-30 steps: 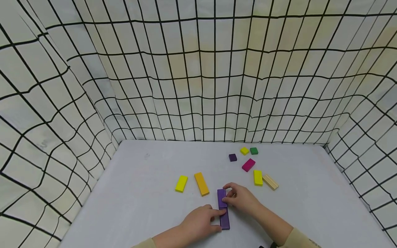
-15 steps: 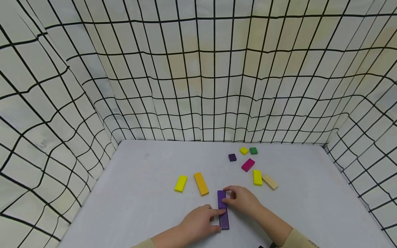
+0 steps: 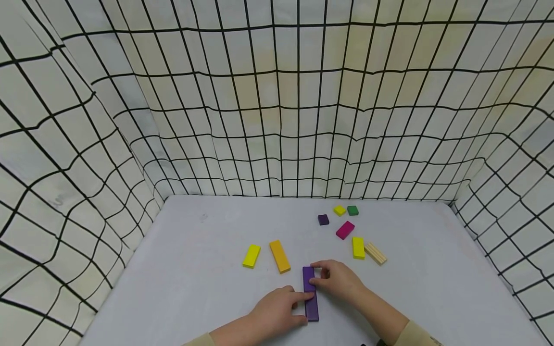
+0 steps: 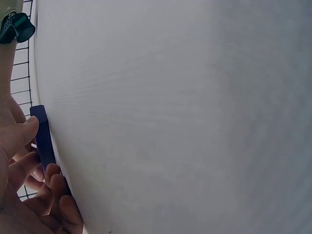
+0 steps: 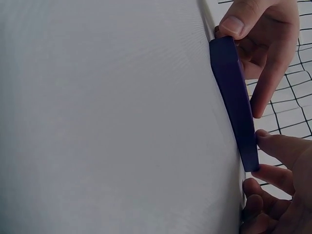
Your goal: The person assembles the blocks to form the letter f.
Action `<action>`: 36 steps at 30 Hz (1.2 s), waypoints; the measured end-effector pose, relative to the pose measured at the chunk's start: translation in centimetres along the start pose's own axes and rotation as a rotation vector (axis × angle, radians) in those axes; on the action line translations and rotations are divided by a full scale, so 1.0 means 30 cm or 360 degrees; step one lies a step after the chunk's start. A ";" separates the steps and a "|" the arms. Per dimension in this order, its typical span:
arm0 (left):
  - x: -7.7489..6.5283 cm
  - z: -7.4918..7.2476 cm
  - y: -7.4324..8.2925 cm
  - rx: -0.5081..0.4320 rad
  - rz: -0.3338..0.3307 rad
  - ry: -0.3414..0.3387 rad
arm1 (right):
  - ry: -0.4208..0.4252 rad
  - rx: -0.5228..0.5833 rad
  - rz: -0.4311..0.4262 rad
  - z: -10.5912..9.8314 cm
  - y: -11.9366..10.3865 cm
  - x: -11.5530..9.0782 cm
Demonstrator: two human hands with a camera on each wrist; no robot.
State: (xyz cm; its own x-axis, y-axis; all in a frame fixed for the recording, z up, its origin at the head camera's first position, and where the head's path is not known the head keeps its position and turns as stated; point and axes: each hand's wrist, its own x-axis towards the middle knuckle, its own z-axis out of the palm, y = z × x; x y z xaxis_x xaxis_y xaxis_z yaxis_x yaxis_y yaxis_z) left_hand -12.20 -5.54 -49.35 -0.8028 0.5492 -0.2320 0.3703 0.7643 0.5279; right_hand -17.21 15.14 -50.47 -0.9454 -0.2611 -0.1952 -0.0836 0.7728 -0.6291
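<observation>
White surface (image 3: 207, 288): near purple block (image 3: 312, 311) and far purple block (image 3: 307, 275) laid end to end

Black netting (image 3: 298, 71) over a pale backing (image 3: 285, 48) rises behind the surface's far edge and along its left and right edges. Both purple blocks lie flat, toward the person's side and about midway between the left and right edges, forming one line that points away from the person.

The left hand (image 3: 277, 310) has its fingers clamped on the near purple block, thumb at the near end and index finger by the seam. The right hand (image 3: 339, 278) pinches the far purple block, thumb against its right side and index finger at its far end (the other fingers are bent, as the right wrist view shows).

Left of the pair lie an orange block (image 3: 280, 257) and, beyond it, a yellow block (image 3: 251, 256). To the right, a taller-lying yellow piece (image 3: 358, 248) sits just beside a ridged bare-wood block (image 3: 375, 253). Farther off is a magenta block (image 3: 345, 230), then a small dark purple block (image 3: 323, 219); nearest the far edge, a small yellow block (image 3: 339, 210) neighbours a green block (image 3: 352, 210).
</observation>
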 end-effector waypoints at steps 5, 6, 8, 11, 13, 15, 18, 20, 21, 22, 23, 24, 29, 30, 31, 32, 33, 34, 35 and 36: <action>-0.001 -0.001 -0.002 0.0016 0.0002 0.0002 | -0.0004 0.0016 -0.0017 0.001 0.002 0.000; -0.002 -0.002 -0.002 0.0021 0.0005 0.0007 | -0.0002 0.0019 -0.0022 0.001 0.002 0.001; -0.002 -0.003 -0.002 0.0020 0.0004 0.0011 | 0.0001 0.0024 -0.0026 0.002 0.002 0.003; -0.002 -0.002 -0.005 0.0014 0.0001 0.0008 | 0.0002 0.0028 -0.0026 0.003 0.002 0.004; -0.002 -0.001 -0.006 0.0006 -0.0005 0.0000 | -0.0001 0.0026 -0.0024 0.003 0.001 0.003; -0.002 0.000 -0.007 0.0002 -0.0009 -0.0006 | -0.0007 0.0024 -0.0027 0.002 -0.001 0.002; -0.002 0.003 -0.007 0.0000 -0.0016 -0.0010 | -0.0017 0.0023 -0.0023 0.003 -0.003 0.000; -0.001 0.005 -0.008 0.0000 -0.0023 -0.0014 | -0.0021 0.0021 -0.0019 0.004 -0.003 -0.001; -0.001 0.005 -0.007 0.0000 -0.0025 -0.0016 | -0.0018 0.0020 -0.0022 0.004 -0.002 -0.001; -0.001 0.004 -0.006 -0.0001 -0.0031 -0.0020 | -0.0019 0.0019 -0.0023 0.005 0.000 -0.001; -0.001 0.004 -0.004 -0.0002 -0.0038 -0.0026 | -0.0017 0.0018 -0.0025 0.006 0.001 -0.001; -0.001 0.003 -0.003 -0.0004 -0.0044 -0.0031 | -0.0016 0.0016 -0.0027 0.006 0.001 -0.002; -0.002 -0.002 0.002 -0.0013 -0.0065 -0.0046 | -0.0015 0.0018 -0.0033 0.008 0.006 0.000; -0.002 -0.001 0.002 -0.0014 -0.0064 -0.0045 | -0.0017 0.0017 -0.0034 0.008 0.007 0.001; -0.002 -0.001 0.001 -0.0012 -0.0060 -0.0043 | -0.0020 0.0018 -0.0039 0.009 0.009 0.002; -0.002 0.000 0.000 -0.0008 -0.0055 -0.0040 | -0.0024 0.0016 -0.0050 0.009 0.012 0.002; -0.002 0.000 -0.001 -0.0004 -0.0050 -0.0036 | -0.0029 0.0016 -0.0062 0.009 0.016 0.003; -0.002 0.001 -0.002 0.0001 -0.0043 -0.0032 | -0.0039 0.0019 -0.0076 0.007 0.022 0.003; -0.002 0.002 -0.003 0.0005 -0.0037 -0.0028 | -0.0049 0.0024 -0.0093 0.005 0.027 0.002; -0.002 0.002 -0.004 0.0008 -0.0031 -0.0024 | -0.0064 0.0043 -0.0110 0.001 0.032 0.000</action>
State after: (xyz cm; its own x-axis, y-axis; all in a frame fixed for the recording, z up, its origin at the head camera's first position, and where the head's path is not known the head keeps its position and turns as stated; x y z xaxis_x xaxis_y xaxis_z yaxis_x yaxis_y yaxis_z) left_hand -12.15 -5.64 -49.45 -0.8029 0.5392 -0.2543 0.3570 0.7765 0.5193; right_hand -17.29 15.86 -51.10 -0.9242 -0.3368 -0.1799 -0.1394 0.7362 -0.6623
